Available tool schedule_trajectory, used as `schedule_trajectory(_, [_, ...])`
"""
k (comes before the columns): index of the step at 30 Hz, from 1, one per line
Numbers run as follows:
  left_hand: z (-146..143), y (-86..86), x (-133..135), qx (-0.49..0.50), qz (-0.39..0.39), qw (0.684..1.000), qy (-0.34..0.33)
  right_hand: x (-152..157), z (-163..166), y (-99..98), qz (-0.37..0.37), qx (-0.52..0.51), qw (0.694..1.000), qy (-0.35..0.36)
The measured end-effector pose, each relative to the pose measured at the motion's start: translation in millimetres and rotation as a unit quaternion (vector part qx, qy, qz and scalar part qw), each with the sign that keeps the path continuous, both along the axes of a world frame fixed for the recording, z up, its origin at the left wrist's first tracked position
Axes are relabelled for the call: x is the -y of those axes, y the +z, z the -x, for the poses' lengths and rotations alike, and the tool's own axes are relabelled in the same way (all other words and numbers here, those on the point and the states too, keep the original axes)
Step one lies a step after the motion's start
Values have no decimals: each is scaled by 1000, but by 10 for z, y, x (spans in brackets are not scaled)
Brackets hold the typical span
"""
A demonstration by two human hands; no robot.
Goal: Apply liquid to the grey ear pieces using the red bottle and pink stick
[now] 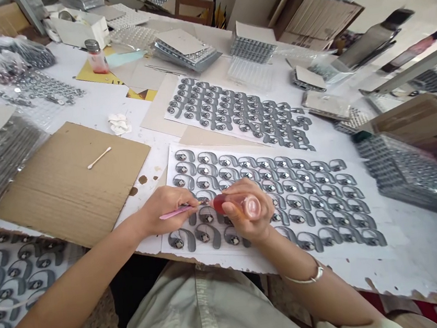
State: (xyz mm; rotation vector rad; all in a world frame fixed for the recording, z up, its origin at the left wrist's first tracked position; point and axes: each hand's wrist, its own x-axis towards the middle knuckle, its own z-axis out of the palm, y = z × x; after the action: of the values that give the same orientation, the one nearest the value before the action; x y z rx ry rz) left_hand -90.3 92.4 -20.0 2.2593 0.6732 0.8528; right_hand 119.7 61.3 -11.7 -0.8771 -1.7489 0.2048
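Note:
My left hand (170, 209) is closed around a thin pink stick tool (174, 212), perhaps a brush, its tip pointing right. In my right hand (249, 210) is a small squeeze bottle (241, 203) of reddish liquid, tilted so its nozzle points left. The nozzle and the tool's tip nearly meet; whether they touch I cannot tell. Both hands hover over a white sheet (392, 236) bearing rows of grey curved pieces (297, 202), each with a round metallic part. Some pieces are hidden beneath my hands.
Behind lies a second sheet of grey pieces (231, 104). To the left, a cotton swab (98, 158) rests on a cardboard square (67, 186), near a crumpled tissue (119, 123). A glass jar with red liquid (96, 59) stands farther back. Stacked trays (412, 173) line the right side.

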Motion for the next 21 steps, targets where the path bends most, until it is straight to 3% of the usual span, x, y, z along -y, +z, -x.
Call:
schedule_trajectory(3, [14, -7, -1, 5, -11, 1000, 3, -42, -63, 89, -2, -88, 996, -4])
schedule_trajectory(6, [22, -6, 29, -1, -55, 998, -5, -45, -215, 305, -10, -189, 981, -42])
schedule_trajectory(11, [11, -34, 123, -76, -171, 982, -14, 88, -547, 585, 116, -339, 930, -81])
schedule_trajectory(13, [14, -41, 160, -67, -177, 982, 6, 142, -629, 575, 121, -337, 931, -72])
schedule_trajectory(16, [29, -12, 249, 23, -127, 990, 60, 208, -641, 479, 133, -333, 932, -53])
schedule_trajectory(19, [23, 37, 417, 92, -81, 988, 93, 281, -516, 356, 155, -342, 926, -40])
schedule_trajectory(21, [-8, 47, 552, 88, -92, 988, 84, 334, -380, 271, 149, -336, 928, -63])
